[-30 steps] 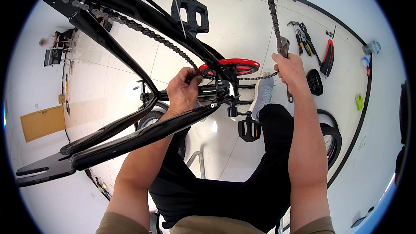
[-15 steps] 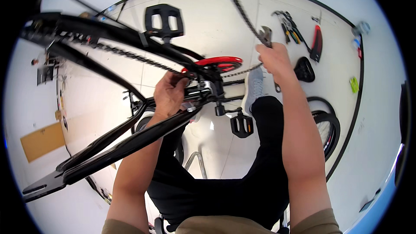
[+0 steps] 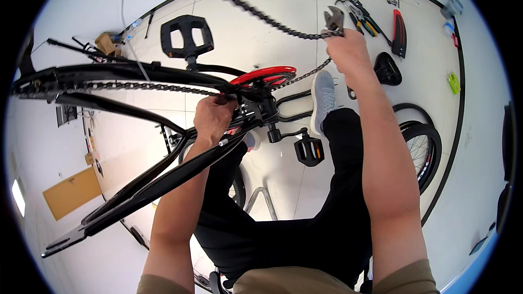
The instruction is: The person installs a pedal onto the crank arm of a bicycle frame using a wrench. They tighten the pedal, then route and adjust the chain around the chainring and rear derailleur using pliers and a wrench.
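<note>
At the left, the black bicycle frame [image 3: 109, 72] has swung since the earlier views: its top tube now lies nearer level, and the upper pedal [image 3: 187, 41] has shifted leftward. The chain [image 3: 163, 87] runs along this tube to the left hand [image 3: 214, 117], whose fingers are pinched on it beside the red chainring [image 3: 272, 71]; the exact contact is partly hidden. The lower pedal [image 3: 309, 151] hangs to the right of the frame. The right hand [image 3: 348, 51] has its fingers clamped around an adjustable wrench [image 3: 335, 19] together with the chain, of which one length slopes down to the chainring and another sweeps to the upper left. That second length stood almost upright a second ago. Assessment: the new frame angle redirects the loose length, while the chain remains controlled at two points. Farther right, hand tools [image 3: 364, 19], a saddle [image 3: 387, 69] and a wheel [image 3: 434, 147] lie apart.
</note>
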Motion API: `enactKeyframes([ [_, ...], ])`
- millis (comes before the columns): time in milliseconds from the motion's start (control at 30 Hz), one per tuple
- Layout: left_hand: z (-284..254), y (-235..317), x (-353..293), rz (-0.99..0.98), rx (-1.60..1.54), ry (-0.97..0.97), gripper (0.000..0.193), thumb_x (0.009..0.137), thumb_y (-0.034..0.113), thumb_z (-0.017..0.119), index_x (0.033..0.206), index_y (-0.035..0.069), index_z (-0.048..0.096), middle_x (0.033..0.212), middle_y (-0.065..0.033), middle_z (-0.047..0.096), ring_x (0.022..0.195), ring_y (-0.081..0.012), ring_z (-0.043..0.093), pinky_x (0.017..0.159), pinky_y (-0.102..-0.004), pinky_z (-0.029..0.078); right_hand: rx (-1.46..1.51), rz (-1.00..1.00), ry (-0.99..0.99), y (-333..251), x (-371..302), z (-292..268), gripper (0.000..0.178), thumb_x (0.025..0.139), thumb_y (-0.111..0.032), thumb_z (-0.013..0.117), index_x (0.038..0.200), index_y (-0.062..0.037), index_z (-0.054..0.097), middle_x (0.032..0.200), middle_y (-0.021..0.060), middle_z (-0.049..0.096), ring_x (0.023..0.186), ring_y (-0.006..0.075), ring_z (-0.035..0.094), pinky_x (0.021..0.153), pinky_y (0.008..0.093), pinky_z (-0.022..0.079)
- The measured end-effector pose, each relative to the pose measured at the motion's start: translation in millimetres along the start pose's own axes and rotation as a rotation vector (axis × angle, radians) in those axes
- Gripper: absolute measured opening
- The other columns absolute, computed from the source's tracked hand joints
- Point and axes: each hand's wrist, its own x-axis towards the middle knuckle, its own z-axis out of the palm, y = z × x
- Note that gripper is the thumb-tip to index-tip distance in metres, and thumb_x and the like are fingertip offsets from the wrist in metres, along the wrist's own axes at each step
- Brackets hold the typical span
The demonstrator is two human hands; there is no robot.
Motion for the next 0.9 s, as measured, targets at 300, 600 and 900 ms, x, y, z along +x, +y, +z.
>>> enactKeyframes([
  [300, 0, 3, 3, -0.083, 0.142, -0.012, 0.037, 0.084, 0.044, 0.073, 0.089, 0.008, 0.080, 0.081, -0.0120, 0.076, 0.081, -0.0322, 0.074, 0.077, -0.0402, 0.056, -0.057, 0.036, -0.045, -5, -7, 4, 0.021, 0.094, -0.023, 0.064, 0.090, -0.0028, 0.059, 0.071, -0.0001, 0.053, 0.056, 0.0082, 0.041, 0.048, 0.0286, 0.032],
  [600, 3, -9, 8, -0.096, 0.112, -0.035, 0.040, 0.083, 0.047, 0.076, 0.096, 0.010, 0.080, 0.088, -0.0120, 0.076, 0.086, -0.0317, 0.073, 0.079, -0.0414, 0.056, -0.079, 0.069, -0.075, -6, -4, 10, 0.021, 0.094, -0.023, 0.065, 0.090, -0.0037, 0.057, 0.072, 0.0003, 0.053, 0.053, 0.0075, 0.040, 0.046, 0.0275, 0.031],
  [900, -1, -3, 7, -0.095, 0.104, -0.044, 0.039, 0.083, 0.047, 0.078, 0.095, 0.010, 0.080, 0.087, -0.0117, 0.076, 0.083, -0.0308, 0.073, 0.077, -0.0411, 0.056, 0.034, 0.056, -0.034, 0, -2, 8, 0.018, 0.095, -0.021, 0.066, 0.090, -0.0056, 0.058, 0.072, -0.0009, 0.053, 0.053, 0.0056, 0.040, 0.045, 0.0257, 0.031],
])
